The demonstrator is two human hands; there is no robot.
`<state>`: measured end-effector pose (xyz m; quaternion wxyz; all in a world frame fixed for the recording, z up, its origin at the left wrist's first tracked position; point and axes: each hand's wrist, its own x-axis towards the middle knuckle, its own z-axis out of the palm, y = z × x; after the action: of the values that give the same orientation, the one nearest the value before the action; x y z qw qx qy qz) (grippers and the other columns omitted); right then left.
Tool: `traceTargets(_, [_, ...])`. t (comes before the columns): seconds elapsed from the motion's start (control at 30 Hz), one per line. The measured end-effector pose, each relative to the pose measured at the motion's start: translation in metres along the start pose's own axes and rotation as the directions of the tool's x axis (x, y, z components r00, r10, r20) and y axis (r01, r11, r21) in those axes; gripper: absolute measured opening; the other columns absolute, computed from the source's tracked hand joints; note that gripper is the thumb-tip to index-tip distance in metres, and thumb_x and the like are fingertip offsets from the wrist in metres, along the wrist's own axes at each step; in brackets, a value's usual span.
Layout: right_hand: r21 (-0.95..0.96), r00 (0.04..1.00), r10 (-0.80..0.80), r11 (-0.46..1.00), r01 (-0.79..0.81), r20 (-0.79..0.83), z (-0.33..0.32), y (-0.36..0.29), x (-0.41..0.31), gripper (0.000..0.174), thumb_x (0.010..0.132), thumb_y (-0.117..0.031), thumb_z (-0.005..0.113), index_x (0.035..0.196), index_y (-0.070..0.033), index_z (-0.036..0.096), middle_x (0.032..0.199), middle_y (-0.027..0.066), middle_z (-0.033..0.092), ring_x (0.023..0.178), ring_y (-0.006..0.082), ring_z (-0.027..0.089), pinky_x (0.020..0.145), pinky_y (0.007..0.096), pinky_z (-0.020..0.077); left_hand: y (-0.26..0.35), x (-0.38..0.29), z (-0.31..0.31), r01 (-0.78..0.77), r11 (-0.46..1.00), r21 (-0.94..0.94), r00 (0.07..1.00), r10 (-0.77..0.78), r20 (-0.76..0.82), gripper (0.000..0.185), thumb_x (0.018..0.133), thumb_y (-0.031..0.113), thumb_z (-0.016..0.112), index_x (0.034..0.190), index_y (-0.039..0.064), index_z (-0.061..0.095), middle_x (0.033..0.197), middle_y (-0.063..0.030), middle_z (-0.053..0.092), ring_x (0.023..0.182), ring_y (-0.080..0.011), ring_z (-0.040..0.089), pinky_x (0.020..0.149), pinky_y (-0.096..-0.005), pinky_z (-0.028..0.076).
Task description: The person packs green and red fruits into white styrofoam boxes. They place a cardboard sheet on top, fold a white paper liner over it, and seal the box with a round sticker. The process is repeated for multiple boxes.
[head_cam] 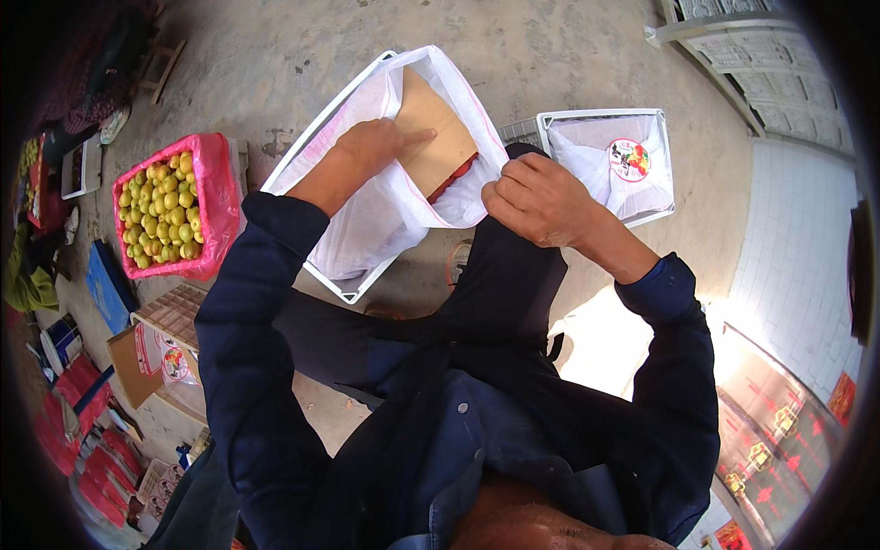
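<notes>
In front of me a white plastic crate (352, 298) is lined with a white fabric bag (368, 216), whose mouth gapes. Inside the bag lies a piece of brown cardboard (440, 141), with something red showing along its lower right edge. My left hand (375, 148) is at the bag's left edge, its index finger stretched over the cardboard; the other fingers are curled, seemingly on the fabric. At the right edge of the mouth, my right hand (533, 199) pinches the bag's rim between curled fingers, above my knee.
Right of my knee stands another white crate (605, 112) with a wrapped bag bearing a round label (630, 159). On the left are a pink-lined crate of yellow-green fruit (165, 206), a blue board (110, 285) and an open cardboard box (134, 371). Stacked crates (773, 75) stand upper right.
</notes>
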<state>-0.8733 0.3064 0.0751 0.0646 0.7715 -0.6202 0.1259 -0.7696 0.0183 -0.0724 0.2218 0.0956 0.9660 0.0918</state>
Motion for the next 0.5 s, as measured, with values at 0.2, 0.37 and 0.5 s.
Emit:
traceTargets(0.2, [0.125, 0.967, 0.243, 0.965, -0.233, -0.08, 0.013, -0.035, -0.012, 0.023, 0.082, -0.012, 0.072, 0.103, -0.003, 0.068, 0.086, 0.0053, 0.055, 0.083, 0.0237, 0.061, 0.07, 0.0368, 0.0504, 0.001, 0.002, -0.007, 0.006, 1.0, 0.007, 1.0, -0.006, 0.014, 0.081, 0.105, 0.002, 0.054, 0.168, 0.051, 0.039, 0.101, -0.0173, 0.074, 0.092, -0.0347, 0.079, 0.079, -0.0442, 0.064])
traceTargets(0.37, [0.235, 0.913, 0.4, 0.898, -0.373, -0.08, 0.028, -0.055, 0.015, 0.025, 0.079, -0.004, 0.076, 0.103, -0.007, 0.071, 0.095, 0.0067, 0.056, 0.086, 0.0257, 0.065, 0.071, 0.0367, 0.053, 0.01, -0.007, -0.019, 0.035, 0.999, -0.019, 0.999, -0.034, 0.034, 0.059, 0.111, 0.015, 0.051, 0.16, 0.046, 0.052, 0.109, -0.015, 0.078, 0.1, -0.0342, 0.079, 0.084, -0.0446, 0.064])
traceTargets(0.5, [0.674, 0.632, 0.743, 0.353, -0.649, 0.22, 0.06, -0.055, 0.073, 0.01, 0.102, -0.009, 0.073, 0.099, 0.0, 0.071, 0.087, 0.011, 0.058, 0.076, 0.0227, 0.06, 0.069, 0.0357, 0.0473, -0.009, -0.001, -0.013, -0.016, 0.999, -0.052, 1.0, 0.016, -0.009, 0.062, 0.1, 0.006, 0.062, 0.154, 0.035, 0.059, 0.105, -0.018, 0.078, 0.096, -0.0388, 0.079, 0.082, -0.0481, 0.064])
